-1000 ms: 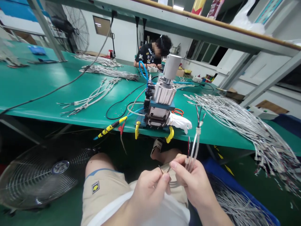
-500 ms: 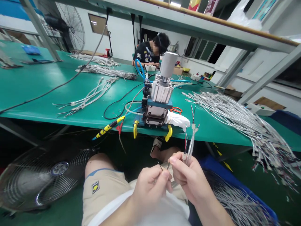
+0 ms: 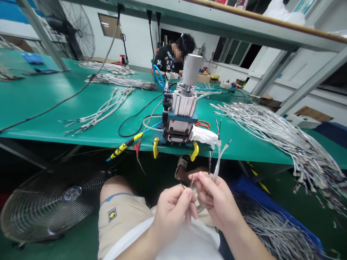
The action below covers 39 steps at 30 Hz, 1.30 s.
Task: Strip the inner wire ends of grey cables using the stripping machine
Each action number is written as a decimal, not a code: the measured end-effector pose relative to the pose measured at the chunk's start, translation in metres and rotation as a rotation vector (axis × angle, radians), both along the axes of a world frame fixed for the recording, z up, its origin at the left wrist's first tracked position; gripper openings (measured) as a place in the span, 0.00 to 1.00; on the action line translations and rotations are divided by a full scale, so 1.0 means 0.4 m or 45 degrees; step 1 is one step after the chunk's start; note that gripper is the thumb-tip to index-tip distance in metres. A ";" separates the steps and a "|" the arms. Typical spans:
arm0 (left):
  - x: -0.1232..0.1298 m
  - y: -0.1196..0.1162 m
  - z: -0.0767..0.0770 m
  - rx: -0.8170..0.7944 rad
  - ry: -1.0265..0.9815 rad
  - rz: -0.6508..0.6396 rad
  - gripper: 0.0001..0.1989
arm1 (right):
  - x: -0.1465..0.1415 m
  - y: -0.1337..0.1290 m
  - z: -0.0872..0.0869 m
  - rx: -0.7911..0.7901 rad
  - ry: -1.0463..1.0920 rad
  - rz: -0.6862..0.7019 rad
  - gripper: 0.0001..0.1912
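Note:
My left hand (image 3: 176, 204) pinches thin wire ends (image 3: 191, 181) between thumb and fingers, with a dark strand poking out to the left. Close beside it, my right hand (image 3: 214, 196) is closed around several grey-white cables (image 3: 217, 164). Their stripped ends stick up above the fist and show black, red and white strands. The fingertips of both hands nearly meet over my lap. Beyond the hands, a pneumatic press (image 3: 181, 108) stands at the edge of the green table (image 3: 141, 108). A white cloth or glove (image 3: 204, 136) lies against its right side.
Cable bundles lie on the table's right (image 3: 260, 124) and back left (image 3: 119, 81). A blue bin (image 3: 298, 224) of cables is at lower right, a floor fan (image 3: 72, 195) at lower left. Yellow handles (image 3: 194, 151) jut from the table edge. A co-worker (image 3: 170, 54) sits opposite.
The cables in my right hand have shifted slightly left and their ends are more spread. Reddish strands now show between my fingertips. The view has tilted slightly.

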State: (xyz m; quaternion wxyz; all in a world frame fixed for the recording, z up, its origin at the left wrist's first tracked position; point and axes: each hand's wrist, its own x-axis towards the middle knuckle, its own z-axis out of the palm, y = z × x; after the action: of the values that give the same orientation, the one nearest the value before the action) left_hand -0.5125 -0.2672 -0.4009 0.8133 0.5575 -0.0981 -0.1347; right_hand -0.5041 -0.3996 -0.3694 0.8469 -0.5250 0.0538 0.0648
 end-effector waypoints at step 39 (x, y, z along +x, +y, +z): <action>0.288 -0.028 0.080 -0.251 0.090 0.489 0.12 | 0.023 -0.066 -0.058 -0.036 0.006 -0.221 0.16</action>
State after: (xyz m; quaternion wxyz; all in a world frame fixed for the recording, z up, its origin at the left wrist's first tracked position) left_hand -0.3974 -0.2784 -0.3689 0.8775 0.4786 0.0258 0.0135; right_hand -0.4947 -0.4261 -0.3925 0.8418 -0.5300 0.1021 -0.0084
